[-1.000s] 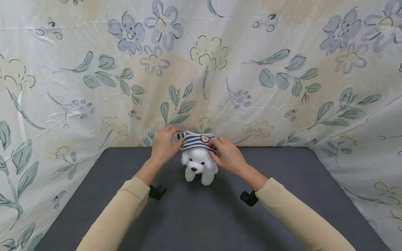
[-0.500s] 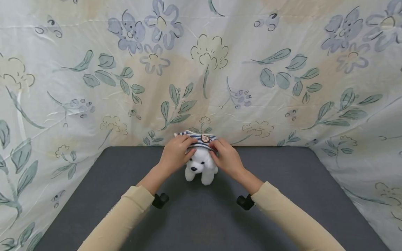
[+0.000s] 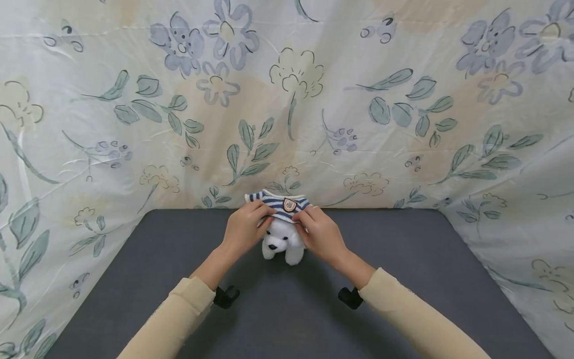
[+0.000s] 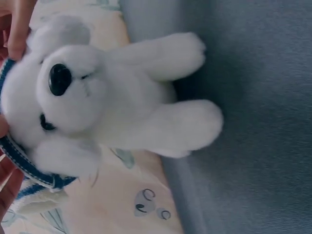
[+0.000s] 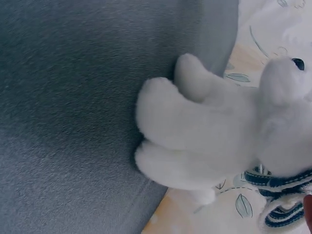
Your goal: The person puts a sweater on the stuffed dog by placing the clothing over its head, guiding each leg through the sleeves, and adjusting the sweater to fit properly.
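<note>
A small blue-and-white striped knit shirt (image 3: 274, 201) with a shield-shaped badge sits over the top of a white plush dog's head (image 3: 280, 233). My left hand (image 3: 243, 228) pinches the shirt's lower edge on one side, and my right hand (image 3: 321, 235) pinches it near the badge. In the left wrist view, the shirt's blue hem (image 4: 24, 163) crosses the dog's forehead above its eyes and black nose. The plush dog stands on the table, facing me. Below the dog's ear in the right wrist view, a sleeve of the shirt (image 5: 285, 214) hangs loose.
The dark grey table (image 3: 287, 309) stretches in front of the dog. Close behind it hangs a floral cloth (image 3: 296, 114), which also runs along both sides. Black wrist mounts (image 3: 226, 297) jut from under both beige sleeves.
My left hand has shifted right along the hem and taken a fresh pinch. The shirt has come slightly lower and left, with its badge tilting. The dog has barely moved.
</note>
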A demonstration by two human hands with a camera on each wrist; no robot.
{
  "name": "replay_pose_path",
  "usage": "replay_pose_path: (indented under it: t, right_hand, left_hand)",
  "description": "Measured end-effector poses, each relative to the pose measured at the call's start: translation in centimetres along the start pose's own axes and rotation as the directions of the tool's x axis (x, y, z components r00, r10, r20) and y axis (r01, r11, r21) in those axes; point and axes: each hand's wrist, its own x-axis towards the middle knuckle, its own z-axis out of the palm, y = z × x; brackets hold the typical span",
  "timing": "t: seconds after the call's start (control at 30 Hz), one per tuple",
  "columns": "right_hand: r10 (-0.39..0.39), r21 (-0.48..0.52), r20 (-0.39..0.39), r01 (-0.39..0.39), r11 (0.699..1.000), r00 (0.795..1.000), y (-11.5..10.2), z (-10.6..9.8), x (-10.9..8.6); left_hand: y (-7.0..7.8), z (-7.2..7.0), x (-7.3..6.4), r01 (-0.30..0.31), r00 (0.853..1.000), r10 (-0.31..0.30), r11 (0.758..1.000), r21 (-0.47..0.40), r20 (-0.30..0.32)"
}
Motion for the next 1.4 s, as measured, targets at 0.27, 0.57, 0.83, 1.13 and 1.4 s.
replay_pose_path:
  t: [0.27,0.57,0.83,1.13,1.4]
  right_hand:
    - [-0.103,-0.078,0.008,0.103,0.992,0.995,-0.3,0.2,-0.8]
    - [-0.134,-0.084,0.006,0.134,0.987,0.991,-0.3,0.3,-1.6]
    - [-0.147,-0.067,0.034,0.149,0.987,0.989,-1.3,0.6,-2.4]
    - [-0.116,-0.057,0.049,0.118,0.991,0.992,-2.3,0.9,-2.8]
    - [-0.137,-0.045,0.057,0.139,0.989,0.989,-2.9,1.4,-3.2]
  left_hand:
    - [-0.4,0.7,-1.7,-0.103,0.989,0.104,0.995,0.019,-0.104]
    - [-0.4,1.6,-1.9,-0.154,0.98,0.153,0.988,0.004,-0.13]
    - [0.0,1.8,-2.0,-0.134,0.982,0.136,0.991,0.024,-0.127]
    - [-0.2,2.4,-3.7,-0.068,0.986,0.073,0.997,0.036,-0.153]
    - [-0.8,2.9,-5.8,-0.069,0.99,0.074,0.996,0.052,-0.122]
